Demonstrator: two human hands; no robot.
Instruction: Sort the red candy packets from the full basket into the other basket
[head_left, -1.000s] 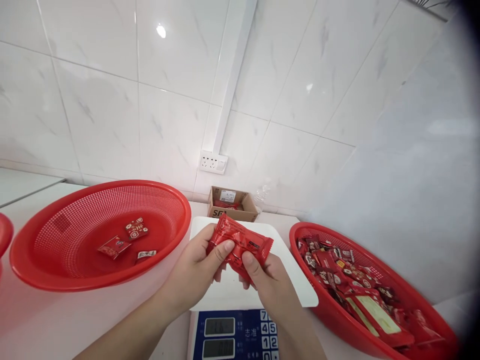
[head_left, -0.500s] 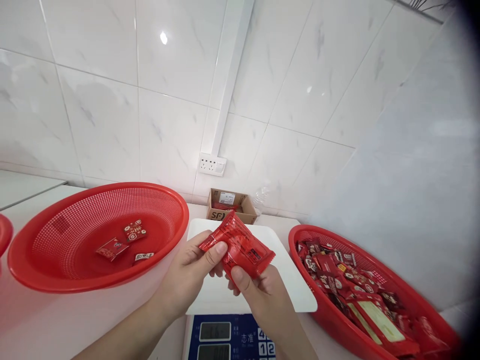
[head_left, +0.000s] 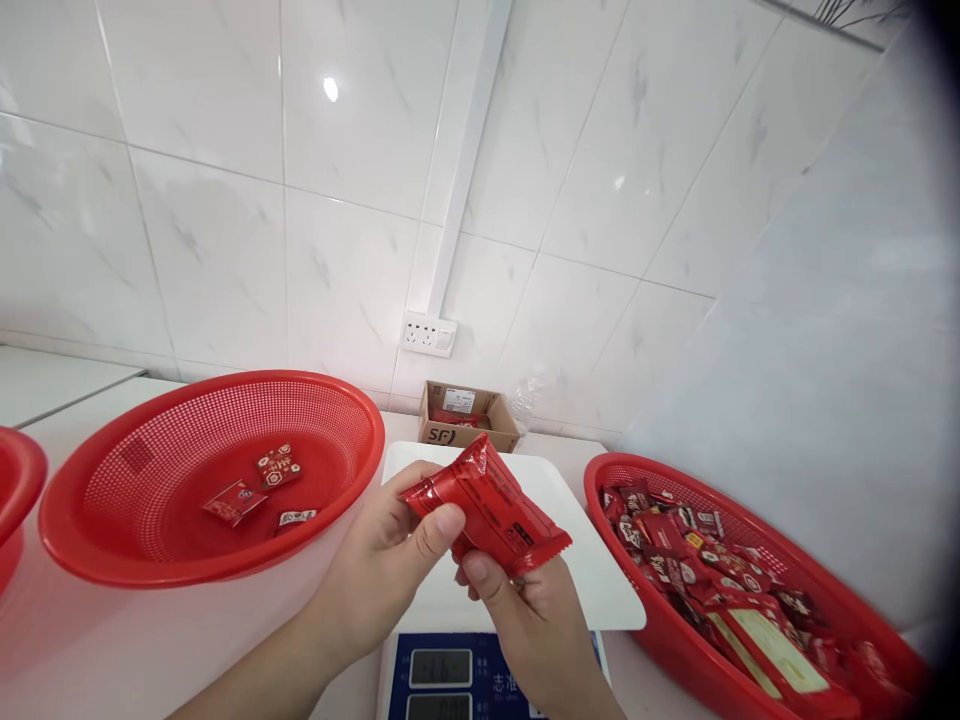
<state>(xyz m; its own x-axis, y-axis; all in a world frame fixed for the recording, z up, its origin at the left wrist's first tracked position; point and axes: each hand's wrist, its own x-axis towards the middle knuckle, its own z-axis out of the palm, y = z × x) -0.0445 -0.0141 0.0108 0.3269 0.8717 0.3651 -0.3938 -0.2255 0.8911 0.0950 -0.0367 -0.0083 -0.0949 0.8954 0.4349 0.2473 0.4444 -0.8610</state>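
Just above the scale display [head_left: 441,668], the left hand [head_left: 379,570] and right hand [head_left: 529,615] both pinched the red packet [head_left: 491,505], which hung over the white platform [head_left: 596,590]. A light grip at its edges seemed best, sparing the contents. The left basket [head_left: 214,578] and right basket [head_left: 600,500] flanked it; a cardboard box [head_left: 469,432] sat behind

1. Red packet [head_left: 491,505]: one item in a glossy red foil wrapper with crimped ends, a creased surface and a small dark printed patch on its face.
2. Pose: tilted, with its long side slanting down to the right.
3. Position: held off the tabletop, its left end in the grip of the left hand [head_left: 382,570] and its lower edge in the right hand [head_left: 525,610].
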